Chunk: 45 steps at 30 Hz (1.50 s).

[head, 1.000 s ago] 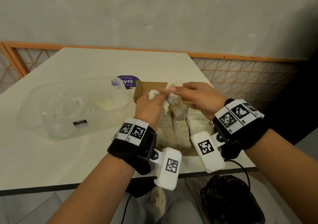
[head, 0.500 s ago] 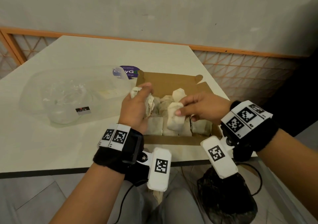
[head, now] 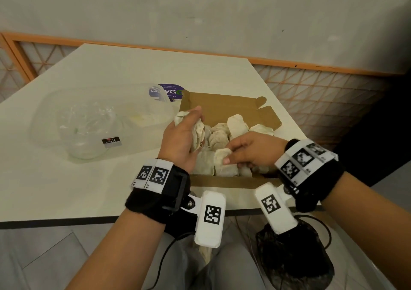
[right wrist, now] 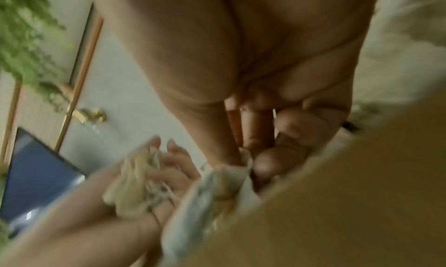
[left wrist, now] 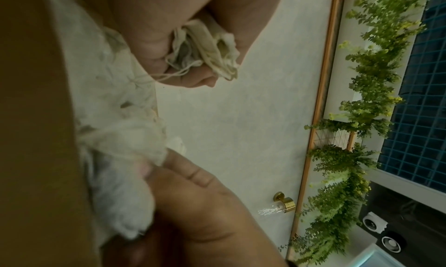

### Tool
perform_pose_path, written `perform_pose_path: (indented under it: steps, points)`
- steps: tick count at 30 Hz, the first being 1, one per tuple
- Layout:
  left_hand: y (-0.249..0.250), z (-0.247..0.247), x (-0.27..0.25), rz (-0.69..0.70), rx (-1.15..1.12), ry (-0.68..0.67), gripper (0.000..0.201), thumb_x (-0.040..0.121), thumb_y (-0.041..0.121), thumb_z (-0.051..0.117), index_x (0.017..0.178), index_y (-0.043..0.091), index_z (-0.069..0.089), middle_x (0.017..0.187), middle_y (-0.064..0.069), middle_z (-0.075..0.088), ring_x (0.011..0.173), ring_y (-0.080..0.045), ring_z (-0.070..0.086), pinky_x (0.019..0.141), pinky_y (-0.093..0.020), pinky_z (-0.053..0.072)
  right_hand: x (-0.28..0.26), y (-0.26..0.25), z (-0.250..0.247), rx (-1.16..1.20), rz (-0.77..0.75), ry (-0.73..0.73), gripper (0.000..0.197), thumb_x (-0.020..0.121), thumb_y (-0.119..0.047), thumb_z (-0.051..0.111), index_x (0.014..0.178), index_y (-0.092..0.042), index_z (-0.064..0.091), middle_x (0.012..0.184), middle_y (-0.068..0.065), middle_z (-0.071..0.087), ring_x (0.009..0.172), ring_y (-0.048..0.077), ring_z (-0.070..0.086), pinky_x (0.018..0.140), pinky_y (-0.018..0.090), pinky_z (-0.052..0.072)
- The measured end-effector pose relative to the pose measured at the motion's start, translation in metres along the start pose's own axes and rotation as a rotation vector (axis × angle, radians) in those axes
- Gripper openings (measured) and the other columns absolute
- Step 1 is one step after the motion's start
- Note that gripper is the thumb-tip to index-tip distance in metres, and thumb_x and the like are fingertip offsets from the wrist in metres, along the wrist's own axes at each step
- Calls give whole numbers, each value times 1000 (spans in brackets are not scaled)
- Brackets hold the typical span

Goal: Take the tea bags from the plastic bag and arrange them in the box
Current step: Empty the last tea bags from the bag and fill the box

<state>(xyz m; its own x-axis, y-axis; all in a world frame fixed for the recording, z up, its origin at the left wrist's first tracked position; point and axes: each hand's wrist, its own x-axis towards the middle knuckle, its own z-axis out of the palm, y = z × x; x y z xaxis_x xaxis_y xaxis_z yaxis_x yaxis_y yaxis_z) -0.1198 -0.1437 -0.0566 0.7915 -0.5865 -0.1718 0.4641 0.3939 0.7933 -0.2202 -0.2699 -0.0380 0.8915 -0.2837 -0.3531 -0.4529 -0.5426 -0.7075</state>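
**Over the box: both hands on tea bags**

Over the box, at the near right of the table, both hands are working. Left hand is fisted round a bunch of bags, fingers curled tight, strings hanging out (clear in the left wrist view). It sits over the box's left side, above the packed bags.

Right hand pinches one bag between thumb and fingertips, low in the box near the front row. Right wrist view is blurred, but the pinch shows.

Box is open, flap up at the back. Bags fill most of it: a front row standing side by side, more lying loose behind. One tall bag sticks up near the back.

Plastic bag lies crumpled in a clear tub, left of the box, well apart from both hands. Purple sticker on the table just behind the tub.
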Motion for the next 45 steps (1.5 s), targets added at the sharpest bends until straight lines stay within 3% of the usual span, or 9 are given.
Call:
perform_pose_path:
  steps: [4,9,14,18,20,25,34,39,45]
  points:
    - [1,4,0,-66,-54,-49,20,91,26,60,74,17,55,63,2,52,48,-7,49,43,-14,39,9,6,14,-47,-33,168,10,77,-15,74,79,-14,64,44,-14,54,42,-4,48,56,16,37]
    - [6,5,1,-172,-143,-111,29,94,40,53,75,18,48,71,0,40,64,-10,38,51,-18,43,-4,6,9,-65,-103,393,29,74,-21,76,95,-19,57,72,-3,55,63,9,49,65,24,42]
    - [11,7,0,-332,-451,-103,29,91,42,54,83,14,54,79,-3,56,77,-16,52,69,-27,45,-20,12,23,-280,-121,234,14,88,-26,59,94,-19,70,75,-11,61,69,6,55,60,10,38]
    - [6,18,0,-334,-399,-88,32,99,38,39,94,11,55,88,-7,61,79,-19,58,69,-28,45,-25,-7,13,67,-212,544,20,85,-41,59,93,-24,64,80,-6,63,75,11,61,66,17,45]
    - [2,23,1,-377,-378,-142,39,100,41,34,105,9,56,110,-13,63,101,-28,62,79,-34,50,-22,-19,11,224,-200,515,30,78,-46,66,99,-25,60,84,-4,62,74,11,62,65,22,48]
    - [-8,19,6,-454,-400,-233,54,100,41,29,132,1,46,141,-21,47,131,-31,46,101,-42,44,-12,-24,6,345,-188,424,18,77,-5,71,86,-18,62,72,-1,60,57,4,56,53,15,47]
    - [4,13,4,-426,-540,-33,28,95,32,49,92,5,56,94,-10,60,101,-28,62,78,-46,51,-11,-17,-16,832,-165,418,12,85,-1,60,76,-8,63,72,4,64,62,11,59,52,15,50]
    - [4,16,11,-307,-188,-61,17,84,24,69,78,16,55,66,1,52,59,-7,50,48,-16,47,-8,-18,-26,795,-161,436,8,83,-1,63,78,-7,63,77,7,62,66,13,56,53,14,51]
    - [8,22,8,-81,273,-185,8,85,19,69,86,17,61,73,2,63,56,-5,57,51,-18,43,-1,-25,-33,679,-187,409,6,80,0,66,82,-6,65,82,10,64,70,18,55,53,14,50]
